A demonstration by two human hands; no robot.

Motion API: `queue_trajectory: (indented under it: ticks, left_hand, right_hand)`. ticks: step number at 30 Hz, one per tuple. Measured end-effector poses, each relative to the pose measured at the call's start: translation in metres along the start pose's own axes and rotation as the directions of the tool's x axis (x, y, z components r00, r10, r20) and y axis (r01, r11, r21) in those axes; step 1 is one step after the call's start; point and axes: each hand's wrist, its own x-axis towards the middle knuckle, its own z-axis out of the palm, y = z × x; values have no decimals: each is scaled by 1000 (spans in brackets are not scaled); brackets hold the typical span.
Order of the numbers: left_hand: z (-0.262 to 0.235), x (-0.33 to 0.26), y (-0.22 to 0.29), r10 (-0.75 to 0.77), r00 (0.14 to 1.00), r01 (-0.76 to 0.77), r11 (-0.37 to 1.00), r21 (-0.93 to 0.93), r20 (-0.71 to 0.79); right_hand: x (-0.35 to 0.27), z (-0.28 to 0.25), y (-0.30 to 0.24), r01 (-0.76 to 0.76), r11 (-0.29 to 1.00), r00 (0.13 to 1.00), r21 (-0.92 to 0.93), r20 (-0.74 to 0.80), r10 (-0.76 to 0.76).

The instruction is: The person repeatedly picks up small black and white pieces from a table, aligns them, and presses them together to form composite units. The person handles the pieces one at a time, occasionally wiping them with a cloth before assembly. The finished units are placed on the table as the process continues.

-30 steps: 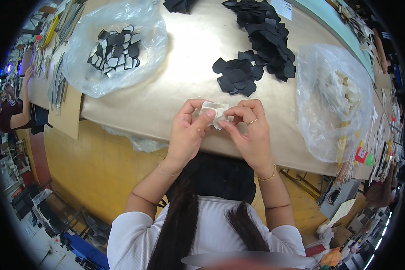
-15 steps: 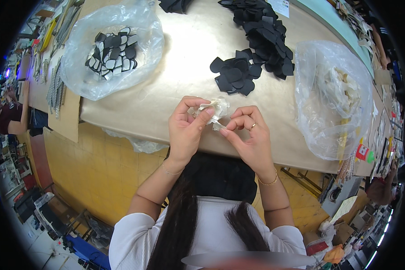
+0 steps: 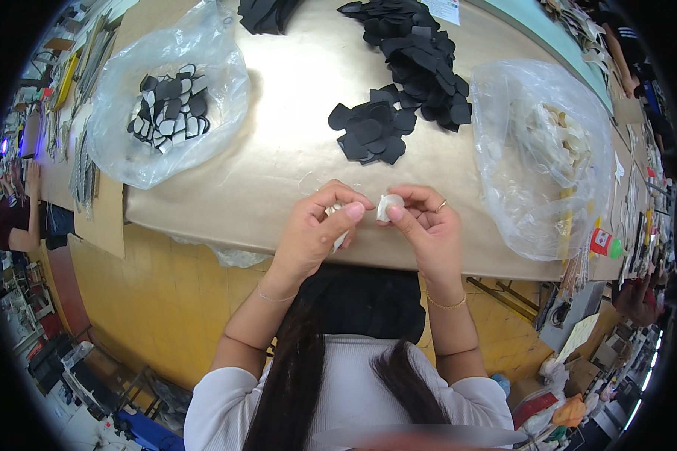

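Observation:
Just over the table's near edge, my right hand [image 3: 438, 231] pinches a small white rounded piece [image 3: 390, 204] of thin, bent material between thumb and fingers. My left hand [image 3: 308, 229] is closed close beside it, thumb against forefinger. Some white material [image 3: 340, 239] shows under its fingers, mostly hidden by them. The two hands are slightly apart. Beyond them on the table lies a loose pile of black rounded pieces [image 3: 368, 131], with a longer heap of black pieces [image 3: 425, 64] behind it.
At the left, a clear plastic bag [image 3: 222, 113] holds black-and-white rounded pieces. Another clear bag [image 3: 496, 150] with cream-white pieces lies at the right, near a red bottle with a green cap [image 3: 602, 242]. More black pieces [image 3: 267, 15] sit at the far edge of the gold-coloured table [image 3: 226, 203].
The white bunch at my left fingertips has sunk into the closed hand and is mostly hidden. My right hand now holds a separate white piece. The view has shifted slightly.

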Motion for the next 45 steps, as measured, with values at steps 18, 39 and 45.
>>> queue_trajectory:
  ticks: [18, 39, 45]
  left_hand:
    - [-11, 2, -2, 8, 974, -20, 999, 49, 224]
    - [11, -1, -14, 481, 871, -465, 740, 485, 100]
    - [1, -2, 3, 314, 904, -332, 943, -11, -289]
  right_hand:
    - [-3, -2, -19, 199, 916, 967, -349, 224, -125]
    - [3, -6, -11, 435, 743, 900, -509, 251, -356]
    - [-3, -21, -11, 254, 923, 964, -289, -8, -267]
